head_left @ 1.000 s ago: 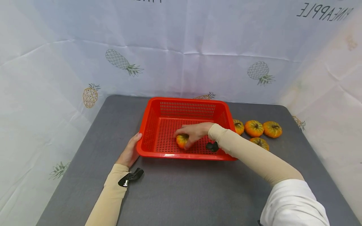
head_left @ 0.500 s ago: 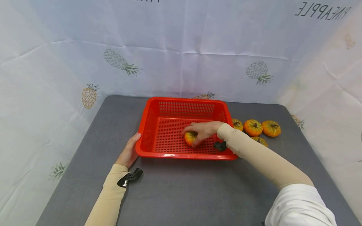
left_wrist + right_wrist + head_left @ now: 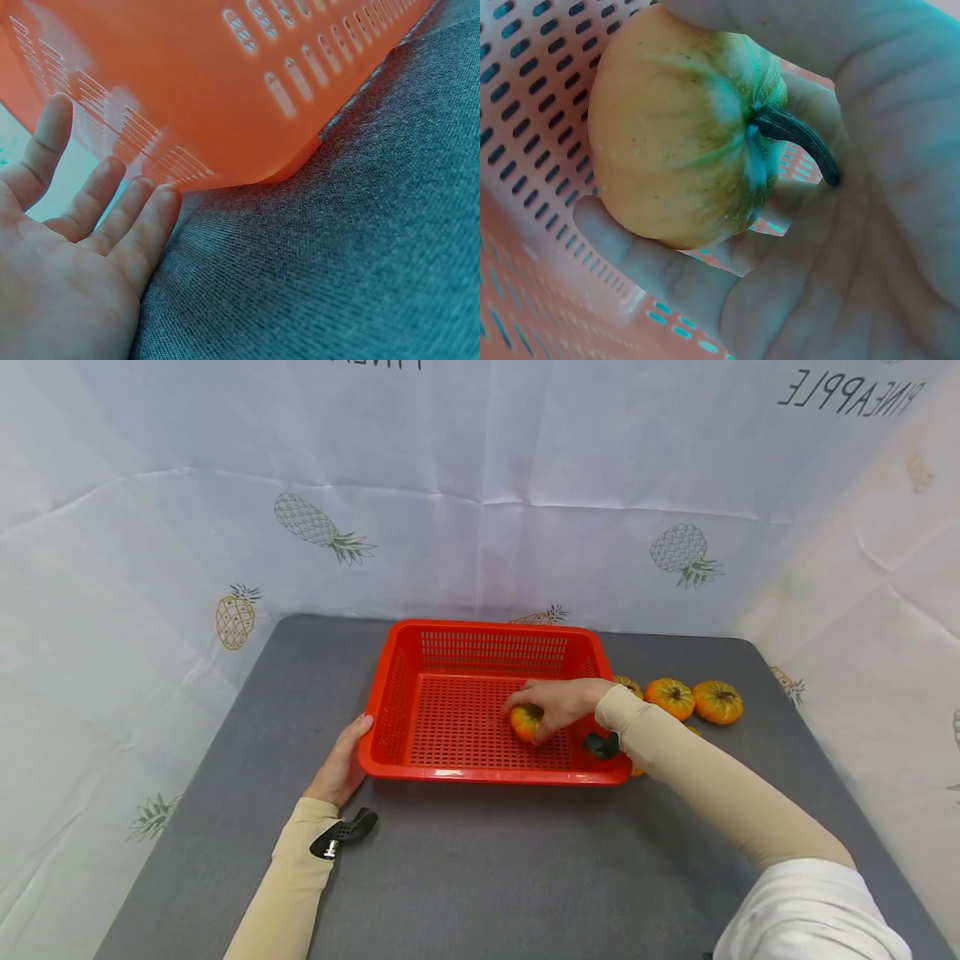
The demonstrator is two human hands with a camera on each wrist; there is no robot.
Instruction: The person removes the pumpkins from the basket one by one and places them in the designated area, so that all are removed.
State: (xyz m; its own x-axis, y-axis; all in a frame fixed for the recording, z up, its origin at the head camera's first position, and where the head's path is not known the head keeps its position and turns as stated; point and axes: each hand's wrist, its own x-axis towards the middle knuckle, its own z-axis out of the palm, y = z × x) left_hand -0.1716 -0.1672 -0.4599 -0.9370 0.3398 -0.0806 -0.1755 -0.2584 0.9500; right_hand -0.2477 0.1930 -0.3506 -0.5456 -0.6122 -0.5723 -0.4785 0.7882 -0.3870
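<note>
A small orange-and-green pumpkin (image 3: 523, 725) is inside the red plastic basket (image 3: 480, 774), right of its middle. My right hand (image 3: 561, 700) grips it from above. In the right wrist view, the thumb and fingers curl round the pumpkin (image 3: 675, 135), and its dark stem points toward the palm. Whether the pumpkin touches the basket floor I cannot tell. At the basket's left front corner is my left hand (image 3: 341, 762). The left wrist view shows this hand (image 3: 75, 277) with its fingers fairly straight, their tips against the outside of the slotted wall (image 3: 210, 97).
To the right of the basket, several more pumpkins (image 3: 670, 697) lie on the grey table (image 3: 480, 860), some partly hidden by the right forearm (image 3: 720, 777) and the basket. A white cloth (image 3: 480, 560) printed with pineapples hangs behind the table and along its sides.
My right hand has moved to the right inside the basket, still holding the pumpkin. Its forearm now covers more of the pumpkins outside. The left hand and the basket stay where they were.
</note>
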